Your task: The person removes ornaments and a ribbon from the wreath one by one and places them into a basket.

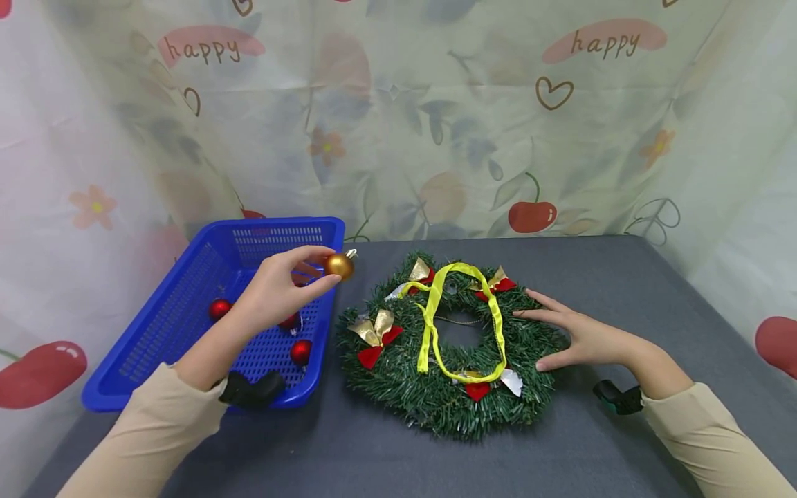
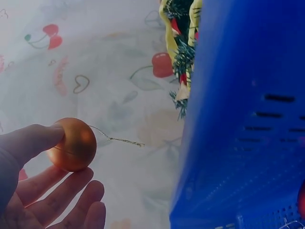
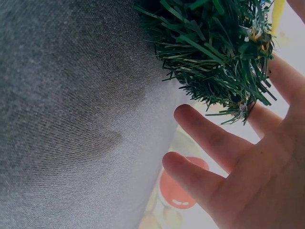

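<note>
Between thumb and fingers, my left hand [image 1: 283, 283] pinches a gold Christmas bauble [image 1: 339, 266] above the right rim of the blue basket [image 1: 328, 311]. In the left wrist view a thin gold string trails from the bauble [image 2: 72, 144]. A green tinsel wreath [image 1: 398, 387] lies on the table, with gold and red bows [image 1: 376, 332] and a loop of yellow ribbon [image 1: 436, 297] on top. My right hand [image 1: 585, 339] is spread at the wreath's right edge, its fingertips against the greenery. The right wrist view shows these fingers [image 3: 209, 136] fairly straight beside the tinsel.
Several red baubles, one of them a shiny ball [image 1: 301, 352], lie in the basket at the left. A dark grey cloth [image 1: 598, 270] covers the table. Behind it hangs a printed curtain [image 1: 398, 138] with cherries and hearts.
</note>
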